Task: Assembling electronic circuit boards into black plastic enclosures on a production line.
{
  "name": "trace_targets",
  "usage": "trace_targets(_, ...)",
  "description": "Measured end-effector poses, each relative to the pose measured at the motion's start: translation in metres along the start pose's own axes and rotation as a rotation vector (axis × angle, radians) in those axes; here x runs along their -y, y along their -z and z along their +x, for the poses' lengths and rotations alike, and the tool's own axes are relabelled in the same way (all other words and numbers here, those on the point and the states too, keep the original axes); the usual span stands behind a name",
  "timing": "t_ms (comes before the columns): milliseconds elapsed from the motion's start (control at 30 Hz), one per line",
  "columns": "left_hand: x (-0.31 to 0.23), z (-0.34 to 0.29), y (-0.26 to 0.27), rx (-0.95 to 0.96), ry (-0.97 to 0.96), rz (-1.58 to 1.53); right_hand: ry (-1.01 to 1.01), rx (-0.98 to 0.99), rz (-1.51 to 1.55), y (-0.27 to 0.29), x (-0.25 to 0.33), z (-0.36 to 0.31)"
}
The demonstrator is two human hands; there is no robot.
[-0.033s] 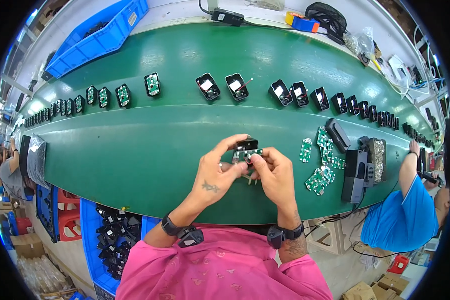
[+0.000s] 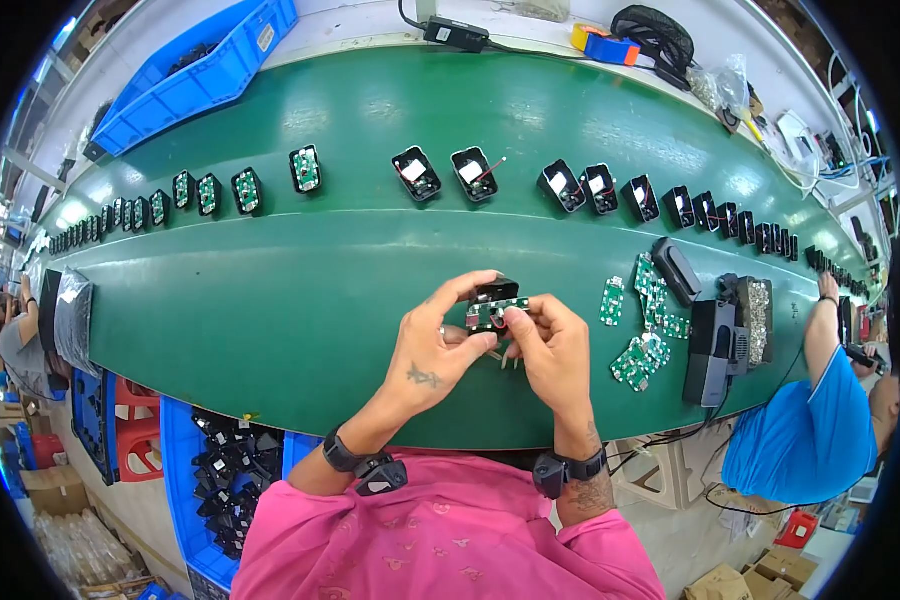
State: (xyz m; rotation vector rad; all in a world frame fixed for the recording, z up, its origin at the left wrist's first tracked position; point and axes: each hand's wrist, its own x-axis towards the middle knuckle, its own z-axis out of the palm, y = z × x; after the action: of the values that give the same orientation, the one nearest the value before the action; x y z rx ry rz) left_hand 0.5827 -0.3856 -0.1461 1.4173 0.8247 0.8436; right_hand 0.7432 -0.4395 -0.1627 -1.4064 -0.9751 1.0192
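My left hand (image 2: 432, 345) is closed round a small black plastic housing (image 2: 497, 290), held above the green bench with its open side partly in view. Thumb and fingers of my right hand (image 2: 548, 345) pinch a green circuit board (image 2: 485, 315) against the near side of that housing. A short wire seems to show by my right thumb, though its ends are hidden. To the right of my hands lies a loose pile of green circuit boards (image 2: 652, 300).
Along the bench runs a row of black housings: left ones carry boards (image 2: 305, 170), right ones (image 2: 415, 173) show white labels and red wires. Right of the board pile stands a dark grey device (image 2: 708, 345). A blue bin (image 2: 185, 75) sits far left; a co-worker in blue (image 2: 805, 440) reaches in at right.
The circuit board has turned so more of its face shows, and my left thumb has shifted below it. At right, the co-worker's hand has moved slightly farther toward the row of housings.
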Motion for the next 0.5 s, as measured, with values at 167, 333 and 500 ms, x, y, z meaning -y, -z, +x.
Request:
trace_targets(167,-0.001,0.001,-0.006,-0.069,-0.009,0.098,0.124,-0.057,0.126,-0.008,0.006,-0.008)
trace_targets(333,-0.002,0.002,-0.011,-0.055,-0.089,0.031,0.151,-0.029,0.299,-0.008,0.004,-0.007)
trace_targets(500,-0.014,0.005,-0.013,-0.103,-0.128,0.259,0.036,0.038,0.206,0.015,0.006,-0.004)
